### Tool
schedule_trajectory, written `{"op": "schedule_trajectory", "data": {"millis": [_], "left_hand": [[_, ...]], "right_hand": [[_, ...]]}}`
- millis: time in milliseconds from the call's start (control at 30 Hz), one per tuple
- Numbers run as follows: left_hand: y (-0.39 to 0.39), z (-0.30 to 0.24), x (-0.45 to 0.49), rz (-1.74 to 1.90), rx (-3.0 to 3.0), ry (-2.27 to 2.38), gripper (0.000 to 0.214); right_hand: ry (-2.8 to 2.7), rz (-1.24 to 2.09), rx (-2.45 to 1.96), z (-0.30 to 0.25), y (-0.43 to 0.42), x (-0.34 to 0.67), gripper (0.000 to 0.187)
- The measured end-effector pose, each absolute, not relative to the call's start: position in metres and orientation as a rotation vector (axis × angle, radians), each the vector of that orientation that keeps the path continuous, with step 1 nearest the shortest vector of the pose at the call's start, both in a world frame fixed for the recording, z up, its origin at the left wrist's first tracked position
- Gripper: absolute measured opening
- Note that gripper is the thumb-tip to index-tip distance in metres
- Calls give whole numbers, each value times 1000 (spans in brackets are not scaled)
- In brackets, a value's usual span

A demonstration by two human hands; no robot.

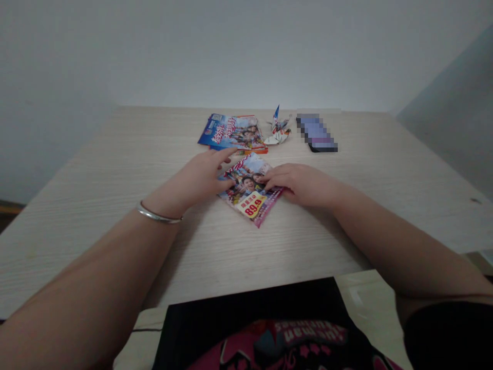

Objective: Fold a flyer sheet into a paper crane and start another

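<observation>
A colourful printed paper flyer (252, 203), folded to a squarish shape and turned cornerwise, lies on the table between my hands. It shows people's pictures and a yellow patch with red "89.9". My left hand (206, 177) is at its left side, with the thumb on the paper and the index finger stretched out above it, apart from the thumb. From the right, my right hand (298, 182) has its fingertips together on the flyer's right part; its other fingers curl at the edge. A silver bangle (157, 216) circles my left wrist.
Behind the flyer lies a stack of similar printed flyers (231, 131). To its right stands a folded paper crane (279, 131), then a phone (316, 133) with a blurred screen. The pale wood-grain table (115, 164) runs back to a plain wall.
</observation>
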State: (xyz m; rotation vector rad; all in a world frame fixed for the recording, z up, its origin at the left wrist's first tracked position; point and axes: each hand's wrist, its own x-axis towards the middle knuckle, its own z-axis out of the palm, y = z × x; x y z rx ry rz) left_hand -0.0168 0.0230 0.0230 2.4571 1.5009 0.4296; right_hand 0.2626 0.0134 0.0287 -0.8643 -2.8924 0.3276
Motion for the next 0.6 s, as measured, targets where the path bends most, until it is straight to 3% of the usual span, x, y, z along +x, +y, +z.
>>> {"op": "schedule_trajectory", "data": {"millis": [100,367,600], "left_hand": [[23,24,-15,410,2493,1396,76],[18,30,-6,492,2293,1369,76],[15,30,2,518,2027,1346,69]], "right_hand": [[-2863,343,-925,31,14,263,22],[-2751,373,-998,35,11,266,21],[-2535,415,-1258,35,13,266,39]]}}
